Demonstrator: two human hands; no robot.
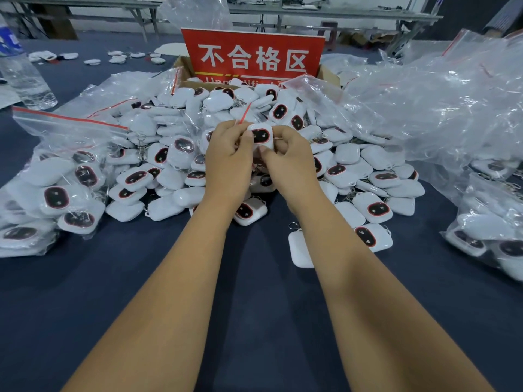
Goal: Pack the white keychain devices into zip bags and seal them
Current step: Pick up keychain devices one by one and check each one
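Forearms reaching forward over dark blue cloth (pixel 141 273), bare. Nearest on the cloth, two loose devices (pixel 373 236) just right of the right forearm, one face up, one face down. Beyond the wrists, both hands meeting above a heap of devices (pixel 175 176). Left hand (pixel 229 159) curled, thumb and fingers pinching the left edge of a white device (pixel 261 136) and what looks like a clear zip bag (pixel 249 114) with a red strip; whether the device is already inside the bag, cannot tell. Right hand (pixel 288 162) clenched round the device's right and lower edge, thumb against its underside. Device held upright, dark oval screen facing the camera, raised just above the heap.

Left of the heap, filled bags (pixel 56 199) stacked, red zip strips on top. Right, more filled bags (pixel 492 239) and a big mound of crumpled clear plastic (pixel 441 108). Behind the heap, cardboard box (pixel 328 73) with a red sign (pixel 253 53) bearing white Chinese characters. Far left, clear water bottle (pixel 24 75) standing upright. Far back, a few scattered white devices (pixel 119 58) on the cloth, then table frames.
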